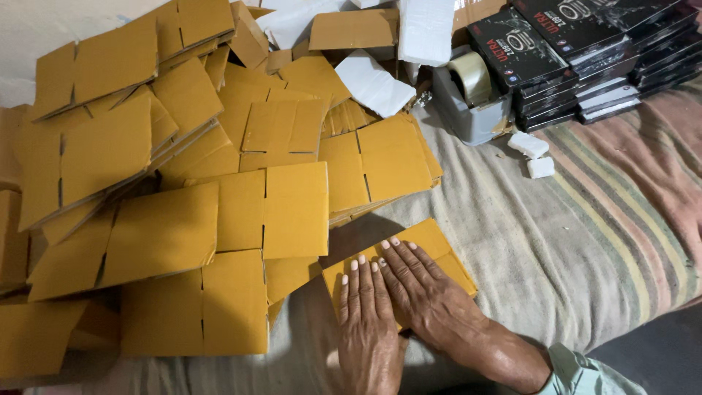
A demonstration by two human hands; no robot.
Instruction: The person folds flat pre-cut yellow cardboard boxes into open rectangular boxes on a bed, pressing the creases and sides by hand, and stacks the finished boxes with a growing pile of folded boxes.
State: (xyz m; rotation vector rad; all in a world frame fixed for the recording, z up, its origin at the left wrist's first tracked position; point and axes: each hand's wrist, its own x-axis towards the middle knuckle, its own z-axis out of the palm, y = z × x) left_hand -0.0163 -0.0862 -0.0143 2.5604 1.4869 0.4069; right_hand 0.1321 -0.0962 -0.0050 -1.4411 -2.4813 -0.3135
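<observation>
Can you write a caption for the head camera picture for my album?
Both hands, left and right, press flat on a folded cardboard piece beside a big cardboard pile.

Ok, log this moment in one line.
left hand flat on cardboard piece | right hand flat on it | cloth beneath

The striped cloth (585,241) at the right of the frame is open room. A big pile of cardboard sheets (183,183) fills the left. The tape holder (472,95) and black boxes (585,51) block the upper right.
</observation>
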